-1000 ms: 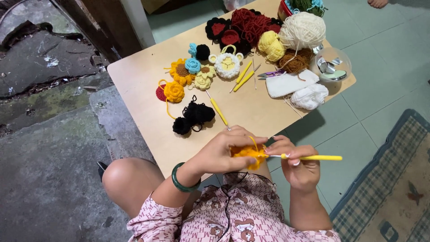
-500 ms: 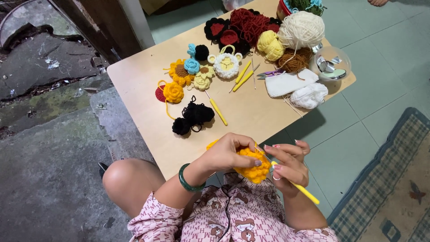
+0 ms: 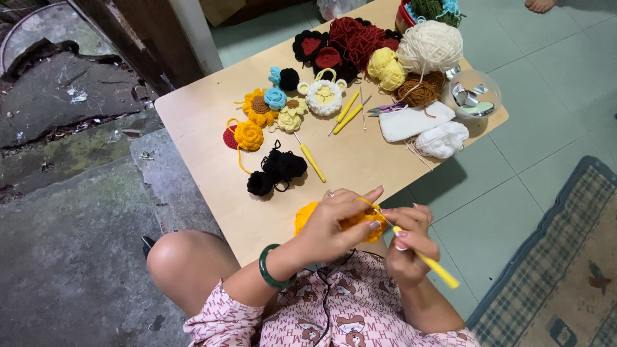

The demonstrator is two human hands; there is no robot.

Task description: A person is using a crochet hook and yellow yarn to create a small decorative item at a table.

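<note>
Left hand pinching fuzzy orange crochet piece, right hand gripping slim yellow hook (plastic-handled), smooth wooden table.

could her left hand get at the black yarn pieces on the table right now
Probably not at once: the left hand is pinching the orange crochet piece. The black yarn pieces lie just ahead of it, nothing between.

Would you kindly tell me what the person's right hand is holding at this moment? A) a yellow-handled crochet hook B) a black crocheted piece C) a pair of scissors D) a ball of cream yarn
A: the right hand grips a yellow-handled crochet hook worked into the orange-yellow crochet piece that the left hand pinches; the cream yarn ball sits on the table.
</note>
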